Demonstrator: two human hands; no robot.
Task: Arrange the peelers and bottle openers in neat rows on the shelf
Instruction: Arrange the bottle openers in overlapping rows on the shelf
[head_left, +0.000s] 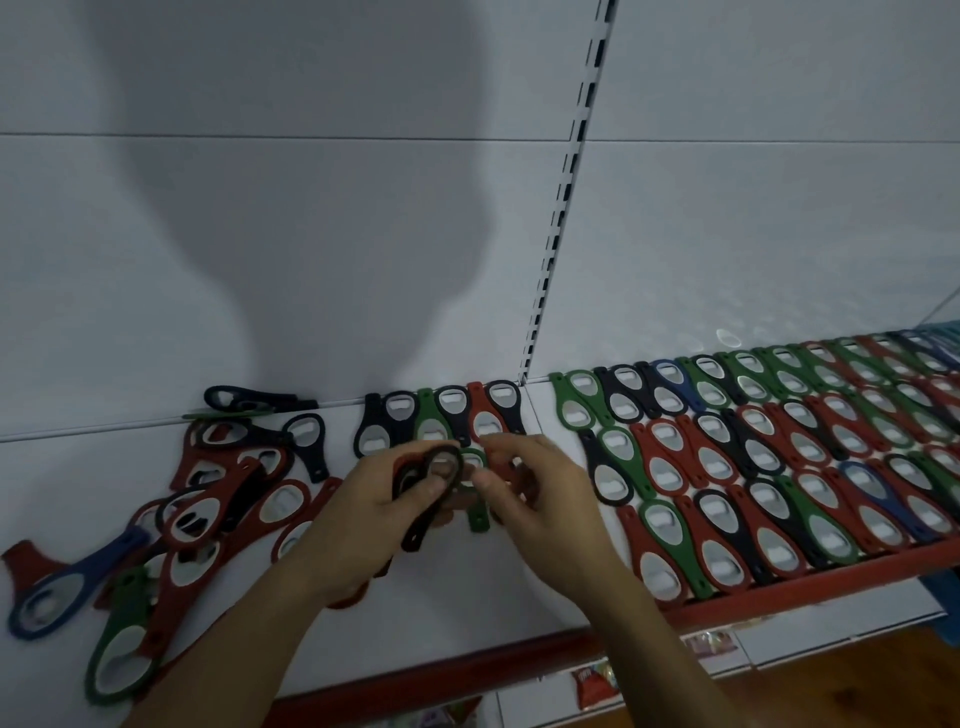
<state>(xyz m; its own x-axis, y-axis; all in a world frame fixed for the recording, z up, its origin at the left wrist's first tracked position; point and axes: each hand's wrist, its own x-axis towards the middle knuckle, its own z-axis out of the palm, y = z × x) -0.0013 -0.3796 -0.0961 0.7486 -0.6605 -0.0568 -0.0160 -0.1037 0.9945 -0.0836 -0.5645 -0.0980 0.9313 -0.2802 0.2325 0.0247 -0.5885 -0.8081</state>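
Nearest to me are my two forearms, reaching from the bottom edge to the shelf (519, 577). My left hand (384, 499) grips a black opener (423, 525), thumb across its ring and handle hanging down; I judge it is kept ready for the next free place. My right hand (540, 493) has curled fingers over a green opener (477, 517); whether it pinches or only touches, I cannot tell. Probably it straightens that one. At the right the rows (753, 467) lie head against tail, so they fit close together. A short back row (441, 421) begins the same pattern here. The pile (218, 499) at the left lies unsorted.
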